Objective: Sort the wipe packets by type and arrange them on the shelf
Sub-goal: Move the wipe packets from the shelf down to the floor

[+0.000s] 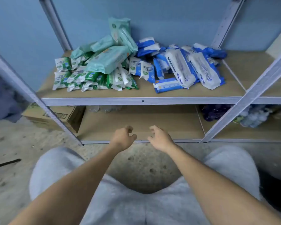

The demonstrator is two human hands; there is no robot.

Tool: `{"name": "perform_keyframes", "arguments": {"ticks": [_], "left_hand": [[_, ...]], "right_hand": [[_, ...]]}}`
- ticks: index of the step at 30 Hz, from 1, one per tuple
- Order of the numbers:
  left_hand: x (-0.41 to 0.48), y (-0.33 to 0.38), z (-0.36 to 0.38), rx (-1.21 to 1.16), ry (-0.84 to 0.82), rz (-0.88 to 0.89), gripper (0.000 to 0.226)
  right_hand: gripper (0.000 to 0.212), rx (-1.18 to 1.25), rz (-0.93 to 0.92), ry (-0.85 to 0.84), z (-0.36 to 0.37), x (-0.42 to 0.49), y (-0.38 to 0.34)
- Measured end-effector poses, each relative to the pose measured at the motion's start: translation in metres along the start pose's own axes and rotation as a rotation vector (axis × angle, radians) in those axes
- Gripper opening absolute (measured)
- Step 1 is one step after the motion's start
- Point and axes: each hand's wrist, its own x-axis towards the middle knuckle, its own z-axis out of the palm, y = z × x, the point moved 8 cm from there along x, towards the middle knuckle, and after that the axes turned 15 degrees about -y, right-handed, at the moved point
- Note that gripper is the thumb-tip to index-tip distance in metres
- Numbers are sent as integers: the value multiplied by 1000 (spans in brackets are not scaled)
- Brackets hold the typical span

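Note:
Wipe packets lie in loose heaps on the upper shelf board (193, 92). On the left are small green-and-white packets (81, 78) with large pale teal packets (107, 59) piled on top of them. In the middle lie small blue-and-white packets (142, 69); to the right are large blue-and-white packets (180, 69). My left hand (122, 138) and my right hand (160, 137) hover side by side over the front edge of the lower shelf, well below the packets. Both have loosely curled fingers and hold nothing.
Grey metal uprights (250, 95) frame the shelf on both sides. A cardboard box (55, 117) stands at the lower left. Bottles and dark packs (243, 116) fill the lower shelf on the right. My knees in grey trousers (58, 169) are close to the rack.

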Motion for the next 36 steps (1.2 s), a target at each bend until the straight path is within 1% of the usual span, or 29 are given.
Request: {"name": "perform_keyframes", "arguments": {"ticks": [4, 7, 11, 15, 18, 21, 24, 29, 31, 33, 36], "left_hand": [[-29, 23, -33, 12, 126, 89, 39], [-41, 43, -60, 27, 187, 157, 40], [-44, 69, -97, 24, 315, 247, 37], [-39, 92, -126, 65, 422, 325, 37], [-29, 105, -147, 63, 517, 358, 38], [-16, 108, -162, 45, 582, 296, 40], [0, 105, -166, 23, 576, 222, 43], [20, 108, -169, -81, 629, 167, 46], [29, 109, -169, -151, 641, 137, 49], [38, 110, -168, -204, 647, 122, 50], [46, 116, -166, -200, 672, 120, 48]], "right_hand": [[46, 139, -41, 108, -32, -30, -12], [44, 135, -92, 208, -64, -45, -27], [44, 134, -145, 314, -110, -51, -40], [44, 59, -215, 398, -151, -41, -53], [44, -71, -254, 458, -179, -26, -62], [47, -240, -242, 411, -196, -6, -64], [53, -398, -211, 354, -202, 13, -62], [58, -491, -153, 212, -201, 41, -50], [58, -521, -148, 214, -202, 48, -47], [57, -537, -163, 253, -205, 51, -46], [59, -551, -180, 313, -204, 48, -45]]}}
